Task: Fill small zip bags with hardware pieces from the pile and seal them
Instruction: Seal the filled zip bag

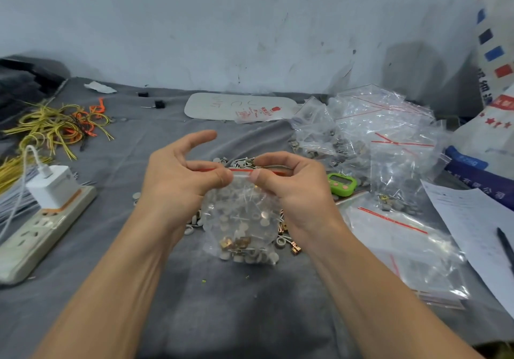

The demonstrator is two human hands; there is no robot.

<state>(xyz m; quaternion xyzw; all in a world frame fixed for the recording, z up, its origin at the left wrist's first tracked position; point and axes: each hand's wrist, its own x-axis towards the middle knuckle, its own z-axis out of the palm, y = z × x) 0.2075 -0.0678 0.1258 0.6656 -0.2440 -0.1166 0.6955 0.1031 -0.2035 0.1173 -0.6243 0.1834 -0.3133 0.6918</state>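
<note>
sealing | left grip (178, 183) and right grip (289, 189) both pinch zip bag (242, 219) at its red strip (238, 170), apparently to press it closed | filled bag hangs below grips, over pile (236, 161)

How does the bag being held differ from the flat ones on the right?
The held bag hangs from the left hand and right hand; the flat bags lie on the cloth. The held bag holds hardware pieces; the flat bags look empty. Both are clear with red strips.
</note>
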